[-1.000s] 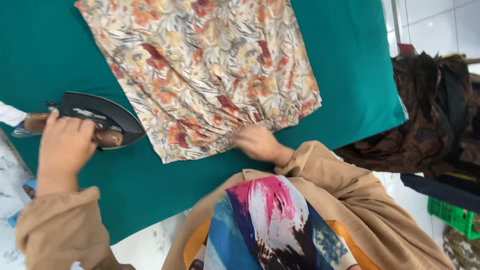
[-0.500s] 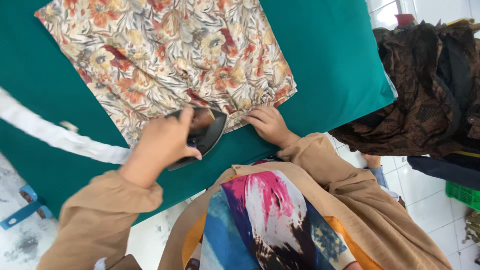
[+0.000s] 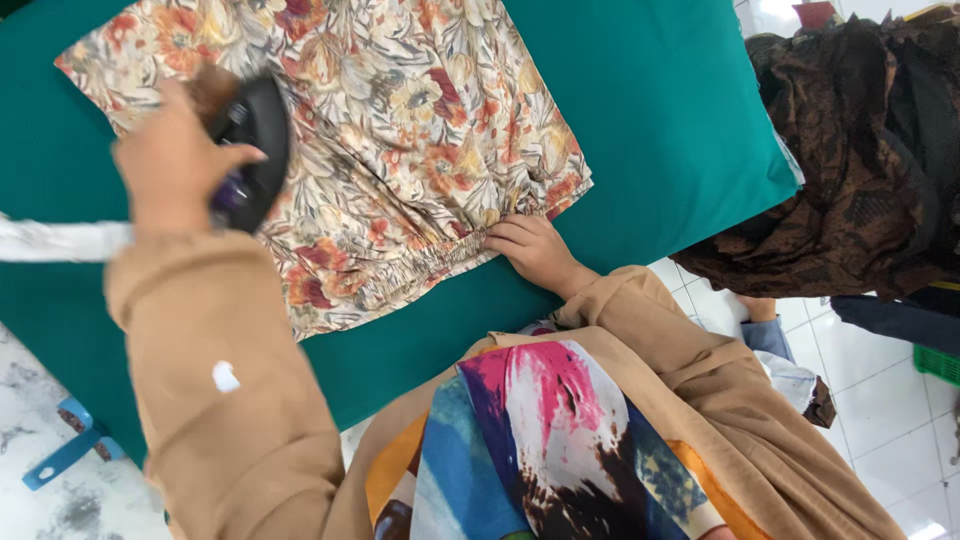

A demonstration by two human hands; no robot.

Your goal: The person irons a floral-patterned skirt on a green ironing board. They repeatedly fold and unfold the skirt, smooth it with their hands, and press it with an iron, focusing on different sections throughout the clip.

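Note:
A floral garment [image 3: 400, 130] in cream, red and orange lies spread on a teal ironing surface [image 3: 660, 110]. My left hand [image 3: 175, 165] grips the handle of a black iron [image 3: 255, 150], which rests on the left part of the fabric. My right hand [image 3: 535, 250] presses flat on the gathered elastic hem at the garment's near right corner. A white cord [image 3: 60, 240] runs off to the left from behind my left arm.
A pile of dark brown patterned clothes [image 3: 860, 150] sits at the right, beyond the table edge. A green crate [image 3: 935, 362] stands on the white tiled floor at far right. A blue bracket [image 3: 70, 448] shows at lower left.
My left hand has carried the iron from the near hem up and left across the fabric. My right hand stays on the hem.

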